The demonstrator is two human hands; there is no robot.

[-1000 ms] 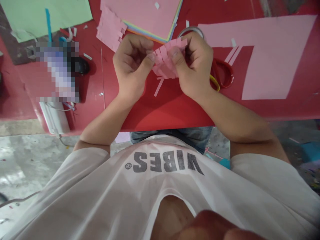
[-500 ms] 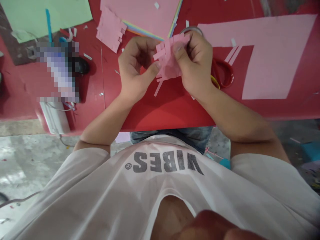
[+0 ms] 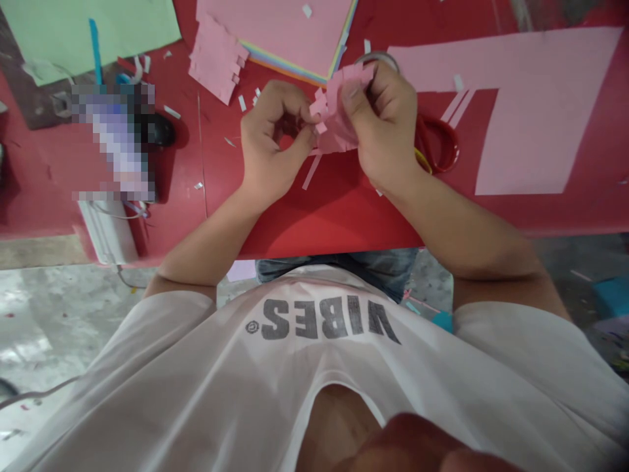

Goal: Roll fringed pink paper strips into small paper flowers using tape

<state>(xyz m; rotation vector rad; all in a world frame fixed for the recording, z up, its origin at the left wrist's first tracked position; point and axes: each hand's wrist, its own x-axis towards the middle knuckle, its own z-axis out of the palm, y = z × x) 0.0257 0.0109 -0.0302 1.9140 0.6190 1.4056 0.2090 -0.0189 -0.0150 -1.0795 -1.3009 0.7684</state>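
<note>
A small piece of woven pink paper strips (image 3: 339, 118) is held above the red table between both hands. My right hand (image 3: 386, 121) grips its right side, with the thumb pressed flat on the front. At its left edge, my left hand (image 3: 278, 141) pinches a short strip end between thumb and forefinger. Loose strip ends stick out on that side, and one thin pink strip (image 3: 311, 173) slants below it. Red-handled scissors (image 3: 445, 145) lie beside my right wrist, partly hidden by it. Another woven pink piece (image 3: 216, 62) rests beyond my left hand.
A stack of coloured paper (image 3: 289, 29) lies at the back. Cut pink sheet (image 3: 525, 144) spreads on the right, and a grey ring (image 3: 381, 60), possibly tape, sits behind my right hand. At left are green paper (image 3: 93, 33), a black mouse-like object (image 3: 161, 129) and a white power strip (image 3: 109, 229).
My left hand has shifted slightly right and its fingers have closed on a strip end. The woven paper's left edge is now bent and folded. My right hand stays nearly still.
</note>
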